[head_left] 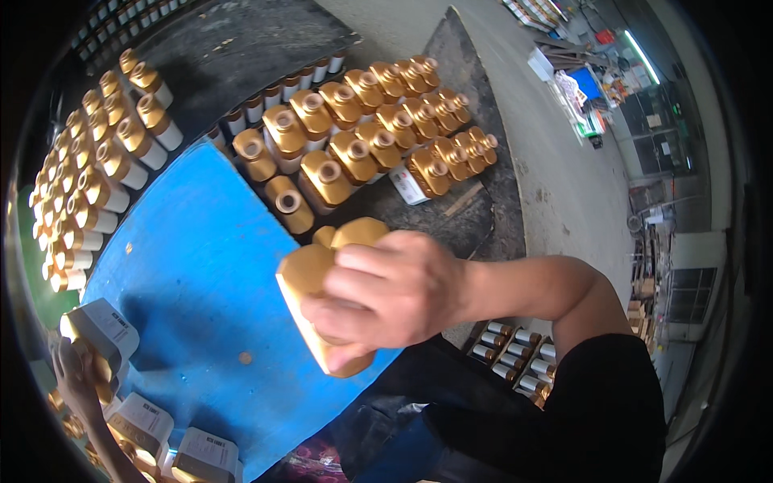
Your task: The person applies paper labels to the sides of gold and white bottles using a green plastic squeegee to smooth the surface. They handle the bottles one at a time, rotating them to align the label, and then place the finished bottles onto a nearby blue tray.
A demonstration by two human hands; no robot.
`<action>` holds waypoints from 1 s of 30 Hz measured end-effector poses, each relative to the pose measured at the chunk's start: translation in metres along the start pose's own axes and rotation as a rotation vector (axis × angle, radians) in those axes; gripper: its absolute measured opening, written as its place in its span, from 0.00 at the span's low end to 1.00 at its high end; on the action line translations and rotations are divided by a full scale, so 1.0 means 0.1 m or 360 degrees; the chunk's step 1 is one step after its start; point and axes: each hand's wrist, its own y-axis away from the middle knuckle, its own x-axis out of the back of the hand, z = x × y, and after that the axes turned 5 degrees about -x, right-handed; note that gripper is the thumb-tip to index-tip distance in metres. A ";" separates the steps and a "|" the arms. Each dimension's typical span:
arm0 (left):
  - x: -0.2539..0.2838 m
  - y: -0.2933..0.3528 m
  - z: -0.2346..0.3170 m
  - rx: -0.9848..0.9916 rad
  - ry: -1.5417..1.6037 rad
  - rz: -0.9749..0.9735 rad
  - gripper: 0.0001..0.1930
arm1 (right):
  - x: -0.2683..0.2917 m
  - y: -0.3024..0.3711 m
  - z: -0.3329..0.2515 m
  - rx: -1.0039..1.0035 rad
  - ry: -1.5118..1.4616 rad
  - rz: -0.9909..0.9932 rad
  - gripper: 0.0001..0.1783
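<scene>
In front of me, over the right edge of the blue tabletop (213,258), my right hand (394,290) is closed around a gold bottle (302,278). A second gold bottle (360,231) shows just beyond the fingers; whether I grip that one too, I cannot tell. At the far left, my left hand (74,374) has its fingers closed on a gold bottle with a white label (109,334), tilted over the table's edge. Below it are more labelled bottles, one (145,423) beside another (207,455). The left fingertips are partly hidden.
Rows of upright gold bottles (350,153) stand on a dark board (503,161) past the table. Another crowd of bottles (101,169) fills the left side. A tray of bottles (515,354) sits low at right, under my arm. Grey floor (555,201) stretches beyond.
</scene>
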 end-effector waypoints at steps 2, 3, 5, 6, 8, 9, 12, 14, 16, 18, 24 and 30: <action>0.18 -0.17 0.34 -0.0038 0.0040 -0.0001 0.23 | 0.32 0.30 0.08 -0.0105 0.0057 -0.0124 0.25; 0.28 -0.25 0.52 -0.0052 0.0071 -0.0049 0.24 | 0.44 0.47 0.14 -0.0149 0.0085 -0.0138 0.26; 0.49 -0.39 0.92 -0.0130 0.0025 -0.0059 0.28 | 0.71 0.77 0.27 -0.0201 0.0116 -0.0209 0.27; 0.58 -0.45 1.13 -0.0198 -0.0036 -0.0021 0.30 | 0.80 0.94 0.35 -0.0230 0.0130 -0.0213 0.27; 0.76 -0.52 1.62 -0.0142 -0.0026 -0.0049 0.39 | 0.99 1.26 0.53 -0.0289 0.0103 -0.0234 0.27; 0.82 -0.56 1.91 -0.0254 0.0014 -0.0017 0.40 | 1.10 1.41 0.62 -0.0323 0.0087 -0.0257 0.27; 1.06 -0.74 2.89 -0.0493 0.0091 0.0104 0.42 | 1.31 1.88 0.95 -0.0377 -0.0008 -0.0298 0.27; 1.09 -0.88 3.64 -0.0669 0.0163 0.0207 0.43 | 1.36 2.20 1.19 -0.0362 -0.0021 -0.0322 0.27; 1.09 -0.95 4.32 -0.0761 0.0298 0.0208 0.41 | 1.40 2.54 1.42 -0.0340 -0.0045 -0.0318 0.25; 0.99 -0.95 4.90 -0.0859 0.0457 0.0218 0.39 | 1.40 2.85 1.66 -0.0289 -0.0066 -0.0350 0.24; 0.63 -1.04 6.58 -0.1000 0.0605 0.0137 0.30 | 1.22 3.64 2.41 -0.0134 -0.0144 -0.0402 0.13; -0.05 -1.27 7.65 -0.1113 0.0807 0.0064 0.26 | 1.00 4.17 2.92 -0.0041 -0.0130 -0.0483 0.11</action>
